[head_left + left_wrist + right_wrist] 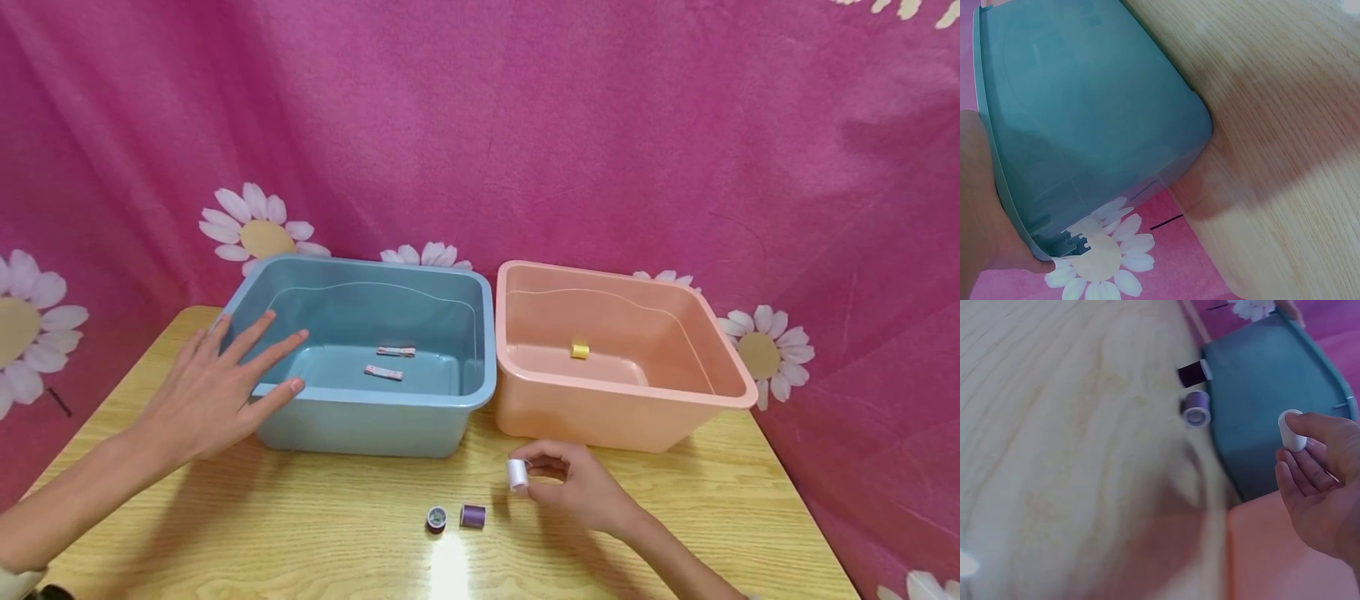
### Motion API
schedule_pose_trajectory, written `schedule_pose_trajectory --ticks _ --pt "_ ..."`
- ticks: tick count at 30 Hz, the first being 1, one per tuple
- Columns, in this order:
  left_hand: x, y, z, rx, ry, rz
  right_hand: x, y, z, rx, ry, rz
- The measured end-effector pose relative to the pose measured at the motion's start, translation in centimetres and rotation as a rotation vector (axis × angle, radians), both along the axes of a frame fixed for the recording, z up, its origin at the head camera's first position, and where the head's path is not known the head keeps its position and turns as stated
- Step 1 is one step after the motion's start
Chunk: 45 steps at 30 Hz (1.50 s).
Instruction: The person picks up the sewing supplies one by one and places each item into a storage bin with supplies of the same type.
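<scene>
Between thumb and fingers, my right hand (pixel 573 483) pinches a white thread spool (pixel 517 474) above the table, in front of the pink tub (pixel 592 412). The right wrist view shows the same white spool (pixel 1292 431) held at the fingertips. My left hand (pixel 217 387) lies with spread, straight fingers over the near left corner of the blue tub (pixel 367 425). On the table left of my right hand are a purple thread spool (pixel 473 517), lying on its side, and a dark thread spool (pixel 437 520), its end facing up.
A yellow thread spool (pixel 580 351) lies inside the pink tub. Two small, pale, patterned strips, one nearer (pixel 383 372) and one farther (pixel 396 352), lie in the blue tub. Behind both tubs hangs a magenta curtain (pixel 420 125) with daisies. The wooden table (pixel 337 533) extends in front.
</scene>
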<state>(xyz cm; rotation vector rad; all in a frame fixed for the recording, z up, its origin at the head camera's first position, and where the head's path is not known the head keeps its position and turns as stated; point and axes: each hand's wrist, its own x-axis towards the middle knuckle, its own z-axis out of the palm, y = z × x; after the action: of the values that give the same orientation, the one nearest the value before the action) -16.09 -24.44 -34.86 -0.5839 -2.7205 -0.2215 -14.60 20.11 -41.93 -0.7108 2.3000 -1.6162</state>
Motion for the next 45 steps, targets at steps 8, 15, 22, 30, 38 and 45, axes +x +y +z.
schedule_pose_trajectory --ticks 8,15,22,30,38,45 --pt "-0.2 0.0 -0.1 -0.005 0.001 -0.006 0.0 1.3 3.7 -0.036 0.005 -0.007" --pt "-0.2 -0.1 -0.2 -0.006 -0.007 -0.003 0.1 1.8 6.3 -0.072 0.045 -0.009" --pt "-0.2 0.0 -0.3 -0.008 -0.001 -0.005 -0.1 2.1 8.1 -0.073 0.127 -0.013" --pt "-0.2 -0.1 -0.3 -0.007 -0.016 0.003 -1.4 2.5 10.1 -0.023 0.188 -0.109" --pt "-0.2 -0.1 -0.2 -0.013 -0.002 0.002 -2.9 3.1 10.6 0.014 0.203 -0.136" --pt "-0.3 -0.1 -0.2 -0.01 -0.003 0.003 -5.2 3.6 11.4 0.037 0.195 -0.156"
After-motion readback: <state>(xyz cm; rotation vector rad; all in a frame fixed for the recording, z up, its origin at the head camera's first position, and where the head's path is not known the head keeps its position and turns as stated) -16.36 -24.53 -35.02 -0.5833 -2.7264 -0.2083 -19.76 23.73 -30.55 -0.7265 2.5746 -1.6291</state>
